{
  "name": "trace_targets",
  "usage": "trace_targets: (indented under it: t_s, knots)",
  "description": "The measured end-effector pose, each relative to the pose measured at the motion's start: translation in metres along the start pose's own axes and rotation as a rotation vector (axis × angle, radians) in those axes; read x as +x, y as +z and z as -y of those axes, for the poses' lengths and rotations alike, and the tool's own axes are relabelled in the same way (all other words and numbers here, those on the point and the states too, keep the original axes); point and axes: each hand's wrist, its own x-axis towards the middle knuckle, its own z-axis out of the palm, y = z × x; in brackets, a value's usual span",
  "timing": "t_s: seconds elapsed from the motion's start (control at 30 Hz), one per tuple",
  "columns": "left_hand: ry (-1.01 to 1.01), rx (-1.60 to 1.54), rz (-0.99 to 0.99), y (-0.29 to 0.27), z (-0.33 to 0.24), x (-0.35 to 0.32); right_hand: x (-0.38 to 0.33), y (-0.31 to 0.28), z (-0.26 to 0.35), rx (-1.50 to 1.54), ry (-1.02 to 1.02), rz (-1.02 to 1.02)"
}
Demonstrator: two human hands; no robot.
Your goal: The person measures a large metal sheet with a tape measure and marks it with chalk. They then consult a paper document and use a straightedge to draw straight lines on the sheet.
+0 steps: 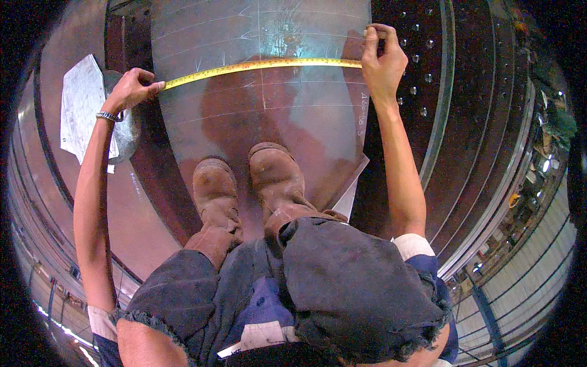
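A yellow tape measure blade (263,64) stretches across a grey steel plate (330,30) marked with thin pale lines. My left hand (129,90) is at the plate's left edge, its thumb and finger closed on that end of the tape. At the right edge is my right hand (384,61), with thumb and forefinger pinched together above the tape. Whatever lies between those fingertips is too small to make out. The tape runs up to the side of this hand, where its end is hidden. My brown boots (276,171) rest on the plate, below the tape.
A pale flat sheet (84,110) lies at the left, partly over a round grey piece (127,131). Right of the plate is a dark beam (422,37) with rows of holes or studs. Long steel edges curve along both sides. Clutter (553,131) lies at the far right.
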Motion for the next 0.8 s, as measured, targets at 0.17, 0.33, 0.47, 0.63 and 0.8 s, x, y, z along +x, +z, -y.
trace_targets:
  t_s: [0.17,0.33,0.47,0.63,0.8]
  knots:
    - [-0.016,0.018,0.032,-0.004,-0.008,0.002,-0.003,-0.013,-0.008,0.073,0.150,-0.038]
    - [-0.025,-0.008,0.014,0.002,0.005,0.002,-0.011,-0.027,-0.011,0.207,0.364,-0.037]
    - [-0.012,0.003,0.004,0.000,0.001,0.001,-0.017,-0.037,-0.033,0.092,0.404,-0.118]
    - [0.018,-0.042,0.027,-0.003,-0.005,-0.001,-0.028,-0.040,-0.060,-0.017,0.462,-0.197]
    - [0.046,-0.001,0.028,-0.008,-0.013,-0.005,-0.042,-0.028,-0.081,-0.117,0.602,-0.207]
